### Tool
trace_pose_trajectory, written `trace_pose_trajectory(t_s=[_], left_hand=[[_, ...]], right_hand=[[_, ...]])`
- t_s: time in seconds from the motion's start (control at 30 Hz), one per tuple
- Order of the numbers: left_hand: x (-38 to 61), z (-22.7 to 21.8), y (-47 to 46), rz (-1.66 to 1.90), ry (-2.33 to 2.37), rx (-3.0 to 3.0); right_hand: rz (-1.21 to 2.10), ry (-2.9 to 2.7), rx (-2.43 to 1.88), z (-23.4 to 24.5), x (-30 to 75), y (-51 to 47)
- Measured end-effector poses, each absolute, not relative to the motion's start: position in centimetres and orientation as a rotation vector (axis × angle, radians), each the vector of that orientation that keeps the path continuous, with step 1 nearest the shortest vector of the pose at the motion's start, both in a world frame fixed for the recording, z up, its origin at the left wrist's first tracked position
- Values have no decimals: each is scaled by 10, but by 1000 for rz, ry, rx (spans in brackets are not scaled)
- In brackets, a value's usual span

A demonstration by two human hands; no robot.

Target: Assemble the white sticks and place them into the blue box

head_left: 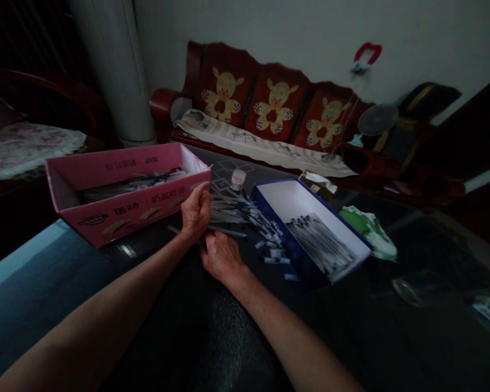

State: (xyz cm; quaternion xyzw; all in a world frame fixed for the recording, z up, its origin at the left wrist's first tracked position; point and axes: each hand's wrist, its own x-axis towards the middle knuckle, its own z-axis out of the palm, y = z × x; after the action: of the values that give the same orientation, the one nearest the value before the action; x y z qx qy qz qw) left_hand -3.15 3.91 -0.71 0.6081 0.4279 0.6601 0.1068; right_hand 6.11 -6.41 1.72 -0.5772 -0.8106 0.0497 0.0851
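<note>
My left hand [196,213] is closed, just in front of the pink box's near right corner; what its fingers hold is too dim to make out. Close beside it, lower and to the right, my right hand [221,253] is curled shut around a thin clear pen, mostly hidden by the hands. Behind both hands, loose clear pen barrels [228,209] lie heaped on the dark table, with short clear caps [276,260] scattered to the right. The pink box [126,209] holds more pen parts. Pens with dark ends [320,242] lie in rows in the blue box [275,218].
A small white tub [237,179] stands behind the heap. Right of the blue box are a green-and-white packet [369,231] and a clear round-rimmed container [412,288]. A tissue box [318,184] sits behind it. A wooden sofa [277,103] stands beyond the table [228,326].
</note>
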Motion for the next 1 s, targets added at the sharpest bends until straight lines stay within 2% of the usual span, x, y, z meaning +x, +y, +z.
trace_pose_trajectory(t_s=[0.17, 0.37, 0.53, 0.63, 0.8, 1.0], left_hand=[[-24, 4, 25, 1897, 1302, 1885], [-17, 4, 14, 1630, 1368, 1984], [-14, -1, 16, 1482, 1430, 1751], [-11, -2, 19, 1413, 1177, 1475], [-11, -1, 26, 1314, 868, 1250], [-11, -4, 21, 1335, 965, 1777]], right_hand=[[215, -2239, -1810, 24, 89, -69], [293, -1875, -1837, 27, 123, -66], [406, -1759, -1701, 18, 108, -70], [422, -1831, -1604, 16, 102, -72], [87, -1990, -1685, 30, 134, -57], [-168, -2009, -2213, 42, 170, -20]])
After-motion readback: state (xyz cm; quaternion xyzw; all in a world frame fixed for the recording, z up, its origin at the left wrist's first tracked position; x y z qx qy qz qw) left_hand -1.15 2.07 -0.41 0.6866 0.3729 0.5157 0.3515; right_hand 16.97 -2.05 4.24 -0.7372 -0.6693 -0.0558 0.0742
